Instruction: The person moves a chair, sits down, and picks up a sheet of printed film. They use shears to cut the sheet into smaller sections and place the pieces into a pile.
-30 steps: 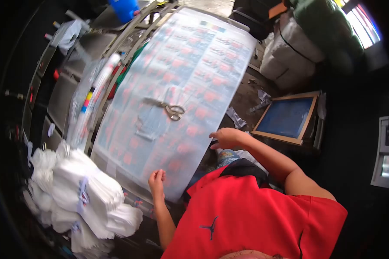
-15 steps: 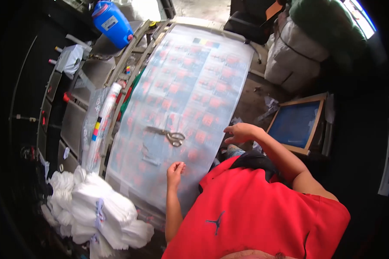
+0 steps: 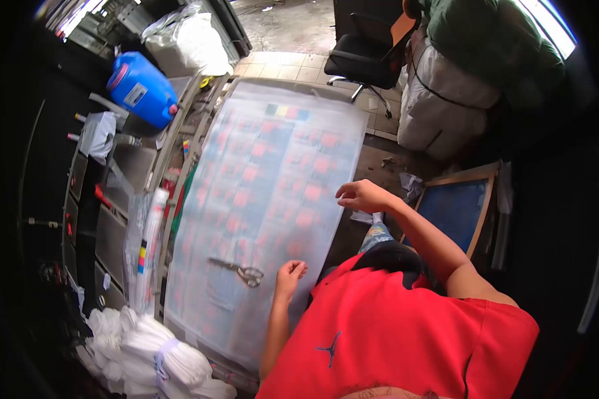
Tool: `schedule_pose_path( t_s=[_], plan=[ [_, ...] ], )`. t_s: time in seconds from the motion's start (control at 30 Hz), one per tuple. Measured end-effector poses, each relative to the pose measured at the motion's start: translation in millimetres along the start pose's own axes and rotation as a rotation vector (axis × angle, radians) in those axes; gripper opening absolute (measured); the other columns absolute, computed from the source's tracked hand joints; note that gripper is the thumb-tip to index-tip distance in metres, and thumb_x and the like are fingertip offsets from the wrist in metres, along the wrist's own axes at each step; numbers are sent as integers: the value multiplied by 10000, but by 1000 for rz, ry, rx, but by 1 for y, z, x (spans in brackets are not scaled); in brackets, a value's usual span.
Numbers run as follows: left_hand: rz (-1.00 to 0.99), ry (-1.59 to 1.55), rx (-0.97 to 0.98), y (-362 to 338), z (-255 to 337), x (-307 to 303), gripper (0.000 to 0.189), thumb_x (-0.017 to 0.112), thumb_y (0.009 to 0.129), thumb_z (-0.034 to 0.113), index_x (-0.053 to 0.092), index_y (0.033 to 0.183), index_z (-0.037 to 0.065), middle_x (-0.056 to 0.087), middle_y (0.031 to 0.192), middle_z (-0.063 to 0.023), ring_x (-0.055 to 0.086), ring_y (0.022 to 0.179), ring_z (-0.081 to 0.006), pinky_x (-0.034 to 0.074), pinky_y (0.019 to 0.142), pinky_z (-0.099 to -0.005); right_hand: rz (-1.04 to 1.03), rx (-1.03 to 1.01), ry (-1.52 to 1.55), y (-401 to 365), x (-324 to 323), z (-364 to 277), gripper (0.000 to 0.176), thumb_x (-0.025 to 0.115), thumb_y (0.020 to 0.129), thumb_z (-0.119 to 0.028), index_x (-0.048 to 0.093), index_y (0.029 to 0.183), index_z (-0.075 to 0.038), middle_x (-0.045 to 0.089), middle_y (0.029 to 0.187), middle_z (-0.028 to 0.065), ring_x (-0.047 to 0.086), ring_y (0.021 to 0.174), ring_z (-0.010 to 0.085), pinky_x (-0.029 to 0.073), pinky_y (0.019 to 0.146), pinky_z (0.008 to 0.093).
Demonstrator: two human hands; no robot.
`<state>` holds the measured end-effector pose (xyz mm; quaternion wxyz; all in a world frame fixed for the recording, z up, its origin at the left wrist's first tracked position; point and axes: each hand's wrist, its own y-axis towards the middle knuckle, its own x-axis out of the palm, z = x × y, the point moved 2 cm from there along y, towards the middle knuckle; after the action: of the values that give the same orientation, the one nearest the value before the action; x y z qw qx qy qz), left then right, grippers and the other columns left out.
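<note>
A long translucent plastic sheet (image 3: 249, 189), printed with rows of faint red and blue patterns, lies over the table. Metal scissors (image 3: 235, 267) rest on it, blades towards the left. Just right of their handles is my left hand (image 3: 290, 276), fingers curled together, over the sheet's near part. Nothing shows between those fingers. My right hand (image 3: 365, 196) hovers at the sheet's right edge with bent, slightly parted fingers, holding nothing. A small clear piece (image 3: 221, 292) lies on the sheet below the scissors.
Left of the table stand a blue plastic drum (image 3: 143, 93) and a plastic-wrapped roll (image 3: 152, 239). Tied white bags (image 3: 160, 352) are heaped at the lower left. A wood-framed blue screen (image 3: 449, 209) leans at the right, below large white bales (image 3: 439, 100). A black chair (image 3: 363, 60) stands beyond.
The view has tipped up, showing more of the floor and chair. Both hands have shifted farther along the sheet, and my left hand is now level with the scissors' handles.
</note>
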<state>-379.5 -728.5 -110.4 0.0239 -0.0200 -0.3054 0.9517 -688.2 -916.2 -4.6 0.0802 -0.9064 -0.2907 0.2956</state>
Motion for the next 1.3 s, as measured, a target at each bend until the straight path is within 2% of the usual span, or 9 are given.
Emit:
schedule_pose_path(
  t_s=[0.2,0.23,0.43,0.73,0.9,1.1,1.17,1.23,1.3],
  plan=[
    [144,73,-120,101,53,86,198,620,968,206,668,1028,23,705,937,-58,643,830,-118,502,745,-261,228,94,195,33,-142,148,281,667,892,-288,712,1010,-37,723,875,144,684,767,213,542,726,348],
    [140,93,-149,109,70,99,198,620,968,206,668,1028,23,705,937,-58,643,830,-118,502,745,-261,202,278,284,25,-170,149,275,666,891,-292,713,963,-31,713,834,126,669,729,182,532,704,329],
    [10,150,-77,174,152,173,219,623,970,222,665,1055,26,706,949,-47,637,827,-108,491,748,-254,164,237,271,47,-273,176,311,660,896,-306,694,927,1,699,784,106,651,706,172,516,682,329],
    [176,51,-133,249,179,187,197,624,966,204,662,1022,19,706,925,-59,637,811,-110,496,726,-258,243,11,243,223,-342,187,275,708,839,-274,693,926,-13,703,833,131,669,746,223,518,700,342],
    [175,-5,-54,339,221,193,176,620,967,176,663,1016,13,695,925,-60,635,818,-117,502,744,-259,316,50,32,301,-396,208,241,729,799,-239,699,918,-32,703,793,117,687,742,210,533,695,337],
    [248,69,144,437,360,213,179,628,962,154,654,1010,-17,684,910,-60,632,853,-106,506,794,-253,247,309,155,404,-456,324,222,723,809,-160,656,940,6,675,806,110,671,617,162,526,538,287],
    [225,32,222,473,394,229,170,645,947,149,661,985,-16,686,871,-55,633,820,-103,511,764,-259,452,545,492,436,-479,377,250,722,797,-123,607,992,-18,643,754,98,605,523,145,499,489,299],
    [174,67,292,507,414,246,157,662,932,145,668,952,-11,688,825,-48,635,779,-97,518,723,-269,678,665,461,459,-505,443,341,742,774,-140,549,1030,-25,614,715,90,555,501,136,471,455,302],
    [148,135,234,542,440,266,140,670,921,144,671,944,6,686,808,-41,630,745,-93,517,684,-274,850,985,351,470,-533,478,877,819,649,-355,462,1294,122,649,1136,259,574,1177,365,431,1036,408]
  ],
)
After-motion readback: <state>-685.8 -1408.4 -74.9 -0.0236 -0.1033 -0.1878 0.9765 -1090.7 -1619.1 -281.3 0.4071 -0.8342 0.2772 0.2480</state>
